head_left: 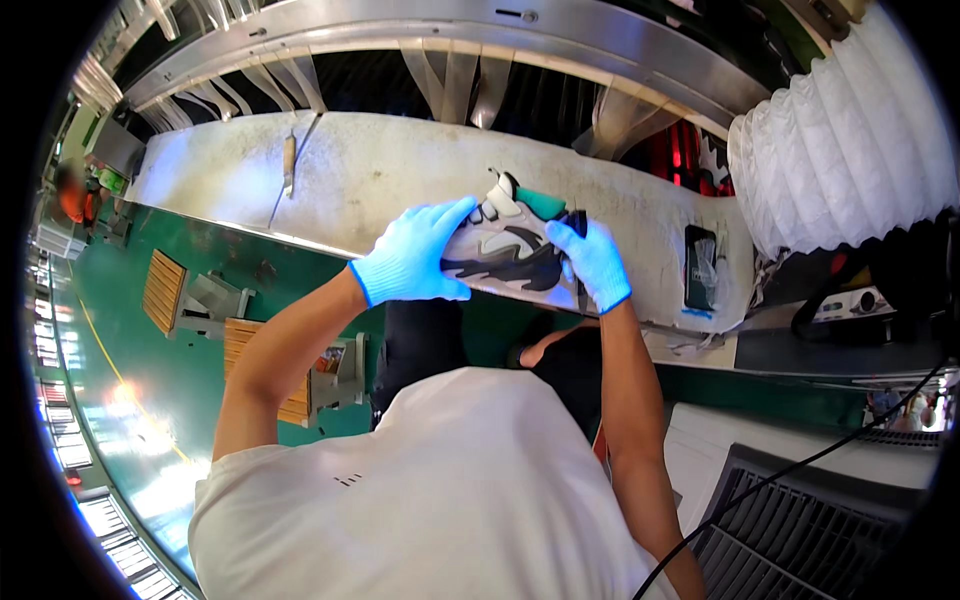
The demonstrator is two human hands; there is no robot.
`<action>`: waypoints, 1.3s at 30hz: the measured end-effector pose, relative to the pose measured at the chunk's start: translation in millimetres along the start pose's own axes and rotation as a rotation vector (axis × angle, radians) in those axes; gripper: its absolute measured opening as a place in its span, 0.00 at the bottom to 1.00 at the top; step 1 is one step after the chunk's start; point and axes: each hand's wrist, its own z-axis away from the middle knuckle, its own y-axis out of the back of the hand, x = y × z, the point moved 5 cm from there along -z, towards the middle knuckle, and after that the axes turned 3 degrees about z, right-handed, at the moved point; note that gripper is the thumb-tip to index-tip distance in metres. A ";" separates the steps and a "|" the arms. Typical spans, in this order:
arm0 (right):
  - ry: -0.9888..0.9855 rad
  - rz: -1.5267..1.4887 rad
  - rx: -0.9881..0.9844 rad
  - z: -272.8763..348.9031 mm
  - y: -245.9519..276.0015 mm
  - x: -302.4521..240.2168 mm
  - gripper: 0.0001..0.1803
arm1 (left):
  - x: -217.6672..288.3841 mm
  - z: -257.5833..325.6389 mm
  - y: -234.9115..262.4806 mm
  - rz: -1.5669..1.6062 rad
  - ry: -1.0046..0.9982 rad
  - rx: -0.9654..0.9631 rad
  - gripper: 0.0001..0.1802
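Note:
A grey, black and white sneaker (505, 248) with a teal lining at its collar is held sideways over the front edge of a pale worktable (370, 160). My left hand (415, 252), in a light blue knit glove, is closed round the toe end. At the heel end my right hand (598, 265), gloved the same way, grips the shoe with its thumb on top. A narrow dark strip runs along the heel beside the right thumb; whether it belongs to the shoe I cannot tell. My fingertips are partly hidden.
A slim tool with a tan handle (289, 165) lies on the table's left part. Toward the right end are a black phone-like object (699, 268) and clear plastic. Behind runs a metal machine opening (450, 30) with hanging strips; a white ribbed duct (840, 130) stands at right.

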 end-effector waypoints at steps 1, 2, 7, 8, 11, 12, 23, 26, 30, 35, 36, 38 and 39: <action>-0.038 0.003 -0.020 2.3 -1.9 -5.3 0.18 | 10.7 -7.1 3.1 0.007 0.009 -0.035 0.68; -0.056 0.024 -0.015 1.2 0.1 -3.0 0.18 | 17.3 -15.7 1.3 0.081 0.069 -0.122 0.73; -0.107 -0.065 0.004 7.5 -0.1 1.2 0.18 | 34.7 -35.0 -5.3 0.001 0.090 -0.036 0.74; -0.092 -0.082 0.000 6.3 0.8 2.1 0.18 | 38.2 -38.7 -6.8 0.007 0.086 -0.043 0.74; -0.116 -0.017 -0.059 9.2 6.5 11.4 0.19 | 39.1 -55.0 -0.4 0.073 0.013 -0.202 0.71; -0.132 0.024 -0.084 10.5 10.6 14.0 0.20 | 37.9 -61.2 1.4 0.102 -0.024 -0.276 0.70; 0.019 -0.913 0.592 -11.8 17.5 7.4 0.17 | 31.4 -76.4 -18.1 -0.108 -0.265 -0.180 0.58; -0.057 -0.954 0.627 -21.3 1.2 6.5 0.17 | 31.8 -78.7 -20.6 -0.116 -0.212 -0.211 0.61; -0.141 -1.041 0.610 -16.1 -2.3 -2.0 0.18 | 31.9 -80.1 -20.9 -0.115 -0.204 -0.207 0.60; -0.053 -1.162 0.614 -15.4 -12.5 -9.5 0.22 | 32.3 -79.5 -24.1 -0.097 -0.226 -0.153 0.58; -0.031 -1.176 0.569 -17.9 -16.9 -12.7 0.22 | 33.2 -80.6 -23.4 -0.107 -0.232 -0.144 0.58; 0.011 -1.203 0.479 -21.8 -24.0 -18.5 0.23 | 31.5 -81.0 -24.7 -0.090 -0.246 -0.126 0.58; -0.027 -1.206 0.492 -23.0 -21.9 -16.7 0.23 | 30.5 -80.8 -24.2 -0.082 -0.253 -0.112 0.58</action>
